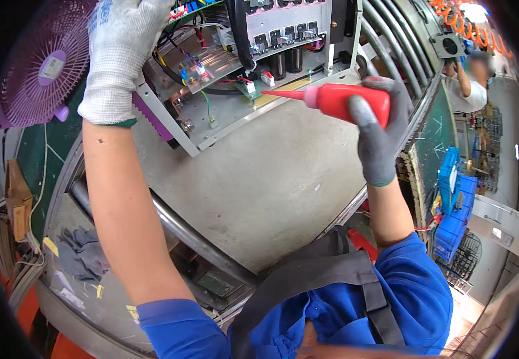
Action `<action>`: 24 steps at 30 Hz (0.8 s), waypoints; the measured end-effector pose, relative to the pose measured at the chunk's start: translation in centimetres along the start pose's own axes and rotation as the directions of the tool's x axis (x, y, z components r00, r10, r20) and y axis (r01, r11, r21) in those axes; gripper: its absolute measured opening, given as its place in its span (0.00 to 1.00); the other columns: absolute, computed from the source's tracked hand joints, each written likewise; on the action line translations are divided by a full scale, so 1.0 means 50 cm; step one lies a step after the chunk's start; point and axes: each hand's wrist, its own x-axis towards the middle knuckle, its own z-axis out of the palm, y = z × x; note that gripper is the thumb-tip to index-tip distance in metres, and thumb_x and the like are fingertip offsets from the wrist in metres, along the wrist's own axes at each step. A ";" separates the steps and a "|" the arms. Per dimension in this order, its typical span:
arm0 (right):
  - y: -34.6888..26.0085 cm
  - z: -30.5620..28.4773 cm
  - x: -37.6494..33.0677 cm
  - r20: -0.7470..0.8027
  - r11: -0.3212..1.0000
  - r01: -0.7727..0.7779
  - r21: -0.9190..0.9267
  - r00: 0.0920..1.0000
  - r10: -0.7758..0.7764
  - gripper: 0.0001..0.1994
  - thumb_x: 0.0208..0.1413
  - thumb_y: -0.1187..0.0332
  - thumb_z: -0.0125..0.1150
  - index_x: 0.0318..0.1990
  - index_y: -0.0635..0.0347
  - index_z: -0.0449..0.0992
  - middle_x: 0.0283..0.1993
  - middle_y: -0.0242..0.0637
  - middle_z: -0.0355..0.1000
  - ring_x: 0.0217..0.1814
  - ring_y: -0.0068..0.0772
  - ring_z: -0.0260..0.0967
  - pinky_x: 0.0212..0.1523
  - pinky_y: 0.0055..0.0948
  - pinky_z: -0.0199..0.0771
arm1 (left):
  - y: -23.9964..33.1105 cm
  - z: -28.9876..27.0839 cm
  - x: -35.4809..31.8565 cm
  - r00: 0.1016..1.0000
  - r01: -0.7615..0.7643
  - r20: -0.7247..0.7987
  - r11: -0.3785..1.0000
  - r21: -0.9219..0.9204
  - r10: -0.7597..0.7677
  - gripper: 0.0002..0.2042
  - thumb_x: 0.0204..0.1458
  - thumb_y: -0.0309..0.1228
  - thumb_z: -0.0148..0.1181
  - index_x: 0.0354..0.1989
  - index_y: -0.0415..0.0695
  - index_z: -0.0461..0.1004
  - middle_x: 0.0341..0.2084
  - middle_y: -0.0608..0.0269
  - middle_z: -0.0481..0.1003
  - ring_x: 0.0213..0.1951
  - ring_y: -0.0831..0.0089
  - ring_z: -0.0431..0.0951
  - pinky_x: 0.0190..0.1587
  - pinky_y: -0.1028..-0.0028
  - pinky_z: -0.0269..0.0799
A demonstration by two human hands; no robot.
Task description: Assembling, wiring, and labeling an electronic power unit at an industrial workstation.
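My right hand (377, 128), in a grey glove, grips a red squeeze bottle (331, 99) held level, its long nozzle pointing left at the front edge of an open metal chassis (223, 119) full of wiring, capacitors and circuit boards. The nozzle tip sits beside a small green board with a white connector (249, 88). My left hand (119, 54), in a white knit glove, rests on the upper left corner of the chassis, fingers closed over its frame. Both sleeves are blue.
The chassis stands on a grey worktable (271, 179) with a metal rail along its front. A purple fan (44, 66) is at the upper left. Blue bins (456, 203) sit at the right, a person stands at the upper right, rags (83, 254) lie lower left.
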 end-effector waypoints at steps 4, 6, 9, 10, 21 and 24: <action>-0.005 0.049 0.005 0.054 0.999 0.017 0.042 0.998 -0.020 0.19 0.51 0.67 0.74 0.46 0.63 0.73 0.45 0.38 0.72 0.44 0.26 0.72 0.45 0.26 0.75 | 0.013 0.005 0.008 0.995 0.040 -0.085 0.998 -0.039 -0.043 0.18 0.62 0.41 0.55 0.43 0.38 0.82 0.41 0.45 0.82 0.48 0.51 0.80 0.52 0.63 0.74; -0.004 0.059 0.005 0.046 0.999 0.033 -0.009 0.998 -0.032 0.18 0.52 0.66 0.74 0.45 0.63 0.72 0.44 0.38 0.72 0.43 0.25 0.72 0.44 0.25 0.75 | 0.017 0.003 0.008 0.996 0.054 -0.063 0.995 -0.085 -0.059 0.19 0.63 0.42 0.54 0.44 0.38 0.82 0.42 0.44 0.81 0.49 0.51 0.80 0.52 0.63 0.74; -0.004 0.058 -0.005 0.010 1.000 -0.019 -0.014 1.000 0.019 0.19 0.51 0.66 0.75 0.45 0.62 0.72 0.42 0.38 0.72 0.43 0.25 0.72 0.44 0.26 0.75 | 0.024 0.000 0.002 0.996 0.078 -0.029 0.991 -0.113 -0.081 0.20 0.63 0.42 0.52 0.46 0.38 0.81 0.44 0.44 0.81 0.50 0.51 0.80 0.53 0.63 0.74; -0.003 0.059 -0.008 0.002 1.000 -0.004 0.016 1.000 0.004 0.19 0.51 0.66 0.74 0.45 0.63 0.72 0.42 0.37 0.71 0.41 0.26 0.72 0.45 0.28 0.75 | 0.025 0.000 -0.001 0.996 0.085 -0.024 0.991 -0.099 -0.088 0.20 0.63 0.42 0.52 0.47 0.38 0.81 0.44 0.44 0.80 0.50 0.51 0.80 0.54 0.63 0.74; -0.076 0.054 -0.001 0.071 0.915 0.323 -0.241 0.946 -0.316 0.20 0.47 0.72 0.75 0.46 0.63 0.73 0.44 0.40 0.71 0.43 0.31 0.72 0.45 0.30 0.73 | 0.018 -0.003 0.003 0.989 0.140 0.051 0.990 -0.001 -0.139 0.22 0.65 0.48 0.46 0.39 0.45 0.84 0.32 0.47 0.81 0.40 0.49 0.81 0.48 0.56 0.75; -0.109 0.071 0.006 0.280 0.735 0.552 -0.394 0.833 -0.477 0.20 0.44 0.73 0.77 0.44 0.62 0.74 0.42 0.41 0.72 0.39 0.34 0.72 0.41 0.31 0.73 | 0.026 -0.012 0.009 0.968 0.192 0.142 0.976 0.106 -0.206 0.28 0.66 0.50 0.44 0.34 0.39 0.83 0.30 0.43 0.81 0.39 0.49 0.82 0.48 0.56 0.75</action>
